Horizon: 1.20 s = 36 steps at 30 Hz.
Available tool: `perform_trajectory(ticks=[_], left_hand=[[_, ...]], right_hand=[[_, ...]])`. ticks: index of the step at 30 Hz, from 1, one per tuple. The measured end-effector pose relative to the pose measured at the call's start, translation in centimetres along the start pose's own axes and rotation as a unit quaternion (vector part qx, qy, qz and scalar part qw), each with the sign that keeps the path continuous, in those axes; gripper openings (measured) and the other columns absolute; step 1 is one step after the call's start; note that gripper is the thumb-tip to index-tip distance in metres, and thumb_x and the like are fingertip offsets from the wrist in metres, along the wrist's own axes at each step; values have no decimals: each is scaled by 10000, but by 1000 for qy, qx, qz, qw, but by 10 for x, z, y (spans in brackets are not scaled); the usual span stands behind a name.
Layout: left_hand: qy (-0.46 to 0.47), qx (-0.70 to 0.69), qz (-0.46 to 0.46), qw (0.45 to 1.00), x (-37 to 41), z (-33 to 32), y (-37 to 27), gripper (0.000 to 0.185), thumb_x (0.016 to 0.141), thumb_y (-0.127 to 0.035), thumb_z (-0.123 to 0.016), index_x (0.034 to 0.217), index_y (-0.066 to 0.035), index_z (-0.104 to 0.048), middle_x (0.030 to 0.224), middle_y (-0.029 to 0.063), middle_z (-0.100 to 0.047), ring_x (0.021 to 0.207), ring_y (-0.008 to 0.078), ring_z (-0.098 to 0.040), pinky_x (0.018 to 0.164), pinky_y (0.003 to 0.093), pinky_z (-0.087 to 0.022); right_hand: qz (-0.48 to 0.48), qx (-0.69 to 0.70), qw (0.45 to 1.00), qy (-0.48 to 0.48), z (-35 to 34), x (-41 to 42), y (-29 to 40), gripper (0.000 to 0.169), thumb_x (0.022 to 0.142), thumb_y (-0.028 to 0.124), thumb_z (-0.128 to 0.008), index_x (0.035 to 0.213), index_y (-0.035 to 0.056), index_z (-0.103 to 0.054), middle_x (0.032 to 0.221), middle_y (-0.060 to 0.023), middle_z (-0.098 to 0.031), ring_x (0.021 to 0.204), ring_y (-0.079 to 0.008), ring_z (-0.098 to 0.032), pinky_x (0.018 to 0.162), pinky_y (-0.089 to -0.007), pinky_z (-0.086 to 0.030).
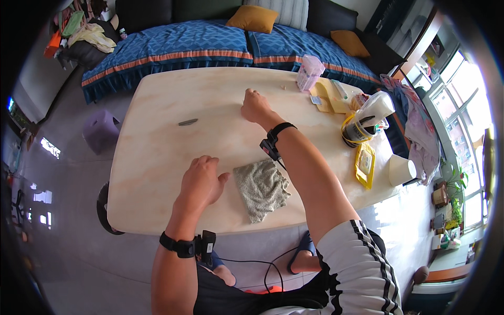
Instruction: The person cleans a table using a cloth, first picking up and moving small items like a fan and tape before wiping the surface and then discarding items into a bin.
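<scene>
My left hand [202,179] is palm down by the near side of the pale marbled table [157,157], thumb apart from the fingers, with nothing seen in it. To its right lies a folded grey-green cleaning cloth [262,191], apart from the hand. Farther out, my right hand [256,107] is over the table's far half with its fingers curled. Its palm side is hidden, so I cannot tell whether it holds something. A slim dark grey object [188,122], possibly a small knife, lies left of that hand. Small crumbs [283,87] lie beyond it.
Along the table's right side stand a clear-wrapped pink package [310,73], a bucket-like container [356,132] with a plastic bag, a yellow wipes pack [365,165] and a white cup [401,170]. A purple stool [101,131] is left; a blue-covered sofa [177,43] lies beyond.
</scene>
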<state>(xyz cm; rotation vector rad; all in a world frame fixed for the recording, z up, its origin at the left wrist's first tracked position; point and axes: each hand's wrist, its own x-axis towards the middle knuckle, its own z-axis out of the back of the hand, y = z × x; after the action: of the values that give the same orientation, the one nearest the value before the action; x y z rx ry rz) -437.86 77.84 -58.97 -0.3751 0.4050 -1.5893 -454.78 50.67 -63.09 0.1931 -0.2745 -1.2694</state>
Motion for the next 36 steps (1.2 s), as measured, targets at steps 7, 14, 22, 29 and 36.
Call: perform_trajectory(ticks=[7, 14, 22, 29, 36], left_hand=[[-6, 13, -20, 1000, 5, -9, 0, 445, 930, -275, -768, 1242, 33, -690, 1304, 194, -672, 1267, 361, -606, 1062, 442, -518], [-28, -1, -22, 999, 2, -13, 12, 442, 928, -280, -764, 1245, 22, -701, 1335, 166, -673, 1272, 357, -601, 1075, 434, -499], [-24, 26, -44, 998, 6, -22, 9, 438, 918, -269, -767, 1247, 13, -697, 1347, 146, -654, 1277, 343, -585, 1072, 426, -502], [-10, 65, -27, 997, 15, -22, -8, 435, 908, -257, -776, 1234, 22, -704, 1322, 146, -648, 1259, 345, -573, 1074, 432, -496], [-5, 73, -20, 997, 13, -18, -1, 428, 909, -259, -776, 1227, 20, -710, 1327, 164, -640, 1249, 355, -566, 1069, 436, -492]], right_hand=[[7, -18, 999, 40, 10, 3, -10, 368, 890, 53, -625, 1247, -34, -617, 1271, -308, -646, 1161, -454, -674, 971, -491, -571], [-35, -166, 985, -26, 20, -47, -89, 267, 911, 121, -654, 1148, 6, -692, 1130, -224, -703, 1106, -394, -712, 871, -431, -611], [-148, -308, 939, -48, 80, -84, -246, 240, 955, 203, -636, 1072, 49, -777, 1150, -155, -739, 1140, -347, -699, 897, -440, -597], [-47, -202, 974, -97, 61, -27, -233, 392, 1029, 268, -558, 1327, 42, -677, 1457, -169, -604, 1395, -383, -527, 1143, -470, -454], [-83, -139, 986, -49, 52, -55, -211, 277, 977, 167, -565, 1138, -3, -715, 1186, -184, -729, 1212, -391, -636, 1017, -478, -521]])
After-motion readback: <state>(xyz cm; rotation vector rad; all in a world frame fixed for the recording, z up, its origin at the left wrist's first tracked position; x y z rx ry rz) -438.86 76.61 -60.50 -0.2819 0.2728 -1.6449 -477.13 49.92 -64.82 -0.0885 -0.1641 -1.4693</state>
